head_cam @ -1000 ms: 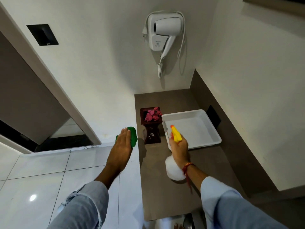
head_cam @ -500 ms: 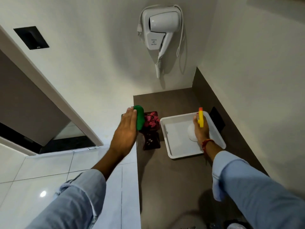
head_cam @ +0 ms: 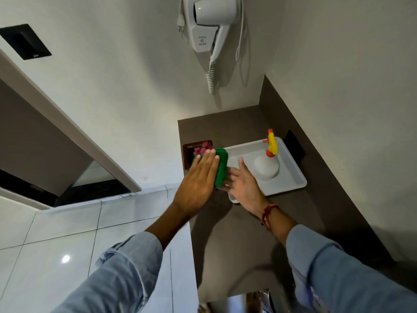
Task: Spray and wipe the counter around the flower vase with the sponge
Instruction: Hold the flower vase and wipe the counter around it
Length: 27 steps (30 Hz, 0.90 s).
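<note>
My left hand point(head_cam: 198, 181) lies flat over a green sponge point(head_cam: 221, 168) and holds it just above the dark brown flower vase point(head_cam: 187, 154), whose pink flowers point(head_cam: 200, 150) peek out past my fingertips. To the right of it, my right hand point(head_cam: 243, 186) is open, palm up, with its fingers at the sponge's lower end. The white spray bottle point(head_cam: 267, 167) with a yellow trigger stands upright in the white tray point(head_cam: 293, 179), with no hand on it. Everything sits on the brown counter point(head_cam: 237, 233).
A white hair dryer point(head_cam: 209, 21) hangs on the wall above the counter's far end, its coiled cord dangling. A black wall socket point(head_cam: 293, 147) sits behind the tray. The counter's left edge drops to glossy white floor tiles point(head_cam: 56, 233).
My right hand set the spray bottle down in the tray, let go and came left to the sponge. My left hand carried the sponge rightward over the vase.
</note>
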Motion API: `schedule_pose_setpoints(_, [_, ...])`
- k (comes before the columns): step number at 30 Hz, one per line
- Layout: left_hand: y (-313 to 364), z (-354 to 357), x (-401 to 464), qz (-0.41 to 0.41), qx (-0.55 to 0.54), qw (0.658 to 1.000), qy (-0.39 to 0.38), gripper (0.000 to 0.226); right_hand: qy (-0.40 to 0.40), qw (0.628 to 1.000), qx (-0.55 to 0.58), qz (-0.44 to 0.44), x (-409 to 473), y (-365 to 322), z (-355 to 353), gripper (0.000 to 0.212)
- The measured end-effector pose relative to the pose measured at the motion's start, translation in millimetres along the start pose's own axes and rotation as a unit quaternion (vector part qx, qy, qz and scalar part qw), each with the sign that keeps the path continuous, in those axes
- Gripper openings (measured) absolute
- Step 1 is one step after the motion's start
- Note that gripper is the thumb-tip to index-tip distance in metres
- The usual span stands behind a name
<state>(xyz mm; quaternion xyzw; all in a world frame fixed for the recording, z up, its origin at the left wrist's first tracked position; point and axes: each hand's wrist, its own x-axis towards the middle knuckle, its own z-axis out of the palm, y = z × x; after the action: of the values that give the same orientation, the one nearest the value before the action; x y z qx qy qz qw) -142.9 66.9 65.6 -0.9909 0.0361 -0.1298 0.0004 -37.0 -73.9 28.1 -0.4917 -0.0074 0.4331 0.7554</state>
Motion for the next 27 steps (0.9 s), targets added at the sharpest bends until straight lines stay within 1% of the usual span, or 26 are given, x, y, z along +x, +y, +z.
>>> schedule_pose_setpoints(1, [4, 4, -1, 0.023, 0.013, 1.000, -0.005, 0.066, -0.036, 0.998, 0.059, 0.010, -2, -1, 9, 0.075])
schedule_pose_setpoints(2, [8, 7, -2, 0.042, 0.023, 0.999, -0.013, 0.063, -0.053, 0.993, 0.104, 0.018, -4, -2, 13, 0.074])
schedule_pose_setpoints(4, [12, 15, -6, 0.069, 0.029, 0.996, -0.037, 0.062, -0.050, 0.987, 0.149, 0.027, -11, 4, 14, 0.066])
schedule_pose_setpoints(6, [12, 21, -10, 0.090, 0.014, 0.994, -0.068, 0.068, -0.038, 0.986, 0.160, 0.027, -18, 16, 10, 0.053])
schedule_pose_setpoints(7, [10, 22, -12, 0.099, -0.004, 0.992, -0.083, 0.075, -0.034, 0.987, 0.155, 0.026, -20, 22, 6, 0.048])
schedule_pose_setpoints(9, [-1, 19, -13, 0.103, -0.046, 0.988, -0.101, 0.089, -0.025, 0.990, 0.135, 0.017, -20, 31, -3, 0.043])
schedule_pose_setpoints(10, [-11, 15, -12, 0.091, -0.064, 0.990, -0.092, 0.090, -0.014, 0.992, 0.124, 0.011, -19, 31, -6, 0.043])
schedule_pose_setpoints(13, [-58, 2, -2, -0.001, -0.086, 0.995, -0.040, 0.084, 0.045, 0.994, 0.096, -0.008, -16, 30, -11, 0.043])
schedule_pose_setpoints(15, [-94, -2, 1, -0.055, -0.076, 0.995, -0.043, 0.084, 0.112, 0.992, 0.053, -0.028, -14, 30, -8, 0.041])
schedule_pose_setpoints(16, [-109, -1, 3, -0.059, -0.063, 0.994, -0.061, 0.085, 0.159, 0.986, 0.023, -0.042, -12, 32, -4, 0.040])
schedule_pose_setpoints(18, [-129, 5, 8, -0.039, -0.035, 0.993, -0.105, 0.087, 0.247, 0.965, -0.044, -0.081, -8, 37, 7, 0.036])
schedule_pose_setpoints(20, [-138, 11, 14, -0.019, -0.028, 0.991, -0.128, 0.088, 0.303, 0.942, -0.079, -0.119, -2, 44, 21, 0.036])
schedule_pose_setpoints(24, [-140, 27, 24, 0.013, -0.052, 0.989, -0.138, 0.083, 0.360, 0.915, -0.078, -0.166, 15, 66, 56, 0.042])
schedule_pose_setpoints(27, [-138, 37, 24, -0.004, -0.109, 0.984, -0.141, 0.082, 0.381, 0.896, -0.098, -0.205, 30, 84, 85, 0.044])
